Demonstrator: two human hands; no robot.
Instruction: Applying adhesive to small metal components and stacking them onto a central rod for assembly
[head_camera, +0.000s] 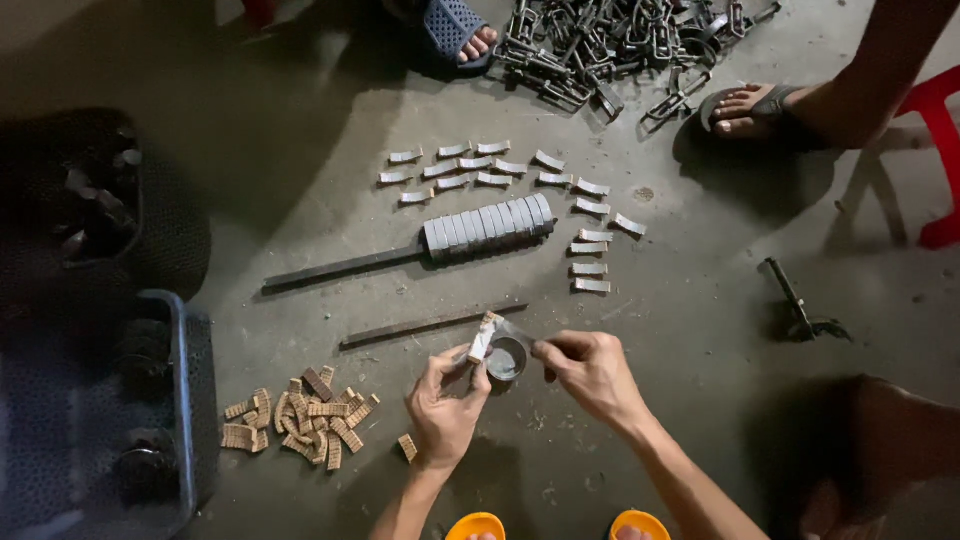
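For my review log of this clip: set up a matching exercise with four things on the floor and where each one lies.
Things:
1. brown ridged pieces
2. chain heap
3. small round tin
4. red stool

Places:
A. right edge of view
B. between the two hands
C. top, near two sandalled feet
D. lower left, beside the dark crate

Pairs: 1-D, 2-C, 3-B, 4-A

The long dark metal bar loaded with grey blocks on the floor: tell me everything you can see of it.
The long dark metal bar lies flat on the concrete floor, running diagonally, its right end higher in the picture. The left part is bare, flat and dull. The right end carries a tight row of pale grey rectangular blocks, leaning side by side. Small loose grey curved pieces lie around that end. Neither hand touches it.
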